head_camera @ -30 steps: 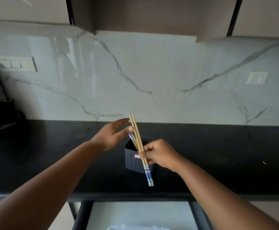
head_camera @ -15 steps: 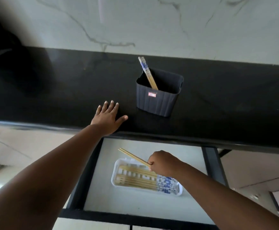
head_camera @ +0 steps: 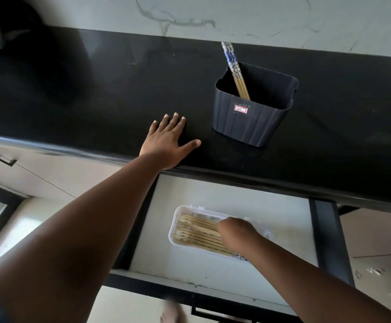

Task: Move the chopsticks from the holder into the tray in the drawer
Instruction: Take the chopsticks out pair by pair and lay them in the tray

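The dark ribbed plastic holder, rectangular with a small red-edged label on its front, stands on the black stone countertop and serves as the landmark here. Inside it lean 2 wooden chopsticks with blue-and-white patterned tops, tilted toward its back-left corner, their patterned ends rising above the rim.

To the left of the holder, near the counter's front edge, the left hand lies palm down on the countertop, its fingers spread flat and wide, the thumb pointing toward the holder but apart from it; it holds nothing.

Below and in front of the holder, the open drawer with a pale floor and dark sides sits under the counter edge. In it lies a white rounded-rectangle plastic tray filled with a row of wooden chopsticks lying side by side, plain tips toward the tray's left end. The right hand is down in the tray on top of these chopsticks, seen from the back with its fingers curled under; whether they grip any chopstick cannot be told.
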### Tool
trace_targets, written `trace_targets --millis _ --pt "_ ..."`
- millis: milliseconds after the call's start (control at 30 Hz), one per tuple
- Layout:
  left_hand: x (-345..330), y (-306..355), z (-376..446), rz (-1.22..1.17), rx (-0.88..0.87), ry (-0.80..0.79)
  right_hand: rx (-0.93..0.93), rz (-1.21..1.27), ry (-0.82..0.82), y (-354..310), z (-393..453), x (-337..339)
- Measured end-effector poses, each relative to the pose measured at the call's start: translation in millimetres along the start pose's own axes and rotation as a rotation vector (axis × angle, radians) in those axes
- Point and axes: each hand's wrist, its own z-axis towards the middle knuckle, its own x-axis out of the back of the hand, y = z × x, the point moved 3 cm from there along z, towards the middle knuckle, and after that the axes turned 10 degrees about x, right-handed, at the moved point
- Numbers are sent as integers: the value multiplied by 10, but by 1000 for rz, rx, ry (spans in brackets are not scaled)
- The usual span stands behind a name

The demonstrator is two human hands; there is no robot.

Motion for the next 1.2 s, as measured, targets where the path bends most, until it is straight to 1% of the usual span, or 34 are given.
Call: trace_targets --millis 133,433,700,833,1000,1033,1133,1200 --pt "-18 -1 3 -11 0 7 -10 2 5 -14 7 -69" --pt "-6 0 1 -11 -5 8 51 16 257 1 -86 -122" --pt "-8 -4 1 -15 -4 12 70 12 232 58 -115 -132" --pt "-13 -1 8 -11 -5 10 -17 135 207 59 -90 -190" --pt "-22 -3 7 -4 -4 10 -102 277 241 116 -124 -287" --pt "-22 -4 7 -5 -3 12 -128 270 234 141 -124 -279" --pt "-18 0 6 -7 -6 13 -300 325 167 224 -159 -251" --pt "-19 -2 3 -3 -8 13 -337 307 172 243 -220 -220"
